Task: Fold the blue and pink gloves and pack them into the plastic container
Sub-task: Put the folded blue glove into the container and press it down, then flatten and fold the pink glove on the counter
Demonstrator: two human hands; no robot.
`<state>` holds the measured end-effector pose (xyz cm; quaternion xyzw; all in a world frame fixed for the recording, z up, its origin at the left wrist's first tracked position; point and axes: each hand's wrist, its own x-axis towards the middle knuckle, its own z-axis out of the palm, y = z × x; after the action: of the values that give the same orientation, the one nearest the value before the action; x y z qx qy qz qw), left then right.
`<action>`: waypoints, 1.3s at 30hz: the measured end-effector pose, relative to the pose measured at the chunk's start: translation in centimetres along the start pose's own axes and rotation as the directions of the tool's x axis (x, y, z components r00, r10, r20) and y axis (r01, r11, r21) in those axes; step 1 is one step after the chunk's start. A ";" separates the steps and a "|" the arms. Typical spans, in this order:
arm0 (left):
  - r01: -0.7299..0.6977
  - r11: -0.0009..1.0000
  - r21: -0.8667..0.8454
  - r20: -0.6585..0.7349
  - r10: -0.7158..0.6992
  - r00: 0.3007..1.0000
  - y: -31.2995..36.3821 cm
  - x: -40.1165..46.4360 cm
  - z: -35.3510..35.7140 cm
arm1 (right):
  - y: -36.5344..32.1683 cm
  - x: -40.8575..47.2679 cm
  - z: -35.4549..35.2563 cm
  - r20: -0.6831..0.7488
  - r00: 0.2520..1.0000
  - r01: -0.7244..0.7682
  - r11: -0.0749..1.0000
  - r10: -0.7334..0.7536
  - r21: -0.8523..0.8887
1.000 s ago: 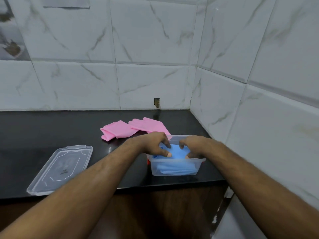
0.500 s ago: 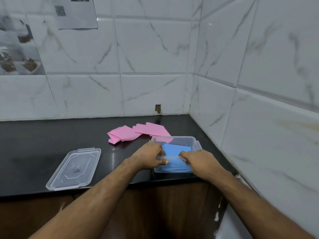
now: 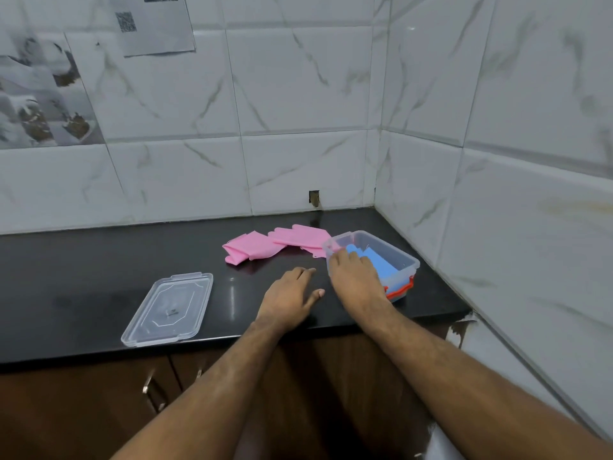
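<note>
Bare-skinned, a person's right hand (image 3: 356, 280) rests on the near left corner of a clear plastic container (image 3: 403, 260), fingers laid over its rim and touching the folded blue gloves (image 3: 381, 263) inside. The left hand (image 3: 292, 295) lies flat and relaxed on the black counter (image 3: 99, 270) just beside it, holding nothing. Two pink gloves (image 3: 275, 242) lie folded on the counter behind the hands, one touching the container's far corner. The container's lid (image 3: 169, 308) sits well to the left, near the counter's front edge.
</note>
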<state>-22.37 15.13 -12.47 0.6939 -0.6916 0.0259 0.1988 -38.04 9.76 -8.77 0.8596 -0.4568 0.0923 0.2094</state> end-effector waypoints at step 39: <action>0.389 0.912 0.129 -0.235 -0.353 0.906 -11.7 10.6 4.9 | -8.0 17.1 12.8 0.099 0.977 -0.210 0.905 0.187 0.370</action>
<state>-11.76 3.15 -16.46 0.8211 -0.5172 0.1196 0.2099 -22.23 -4.74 -16.49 0.8352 -0.5217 0.1733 0.0152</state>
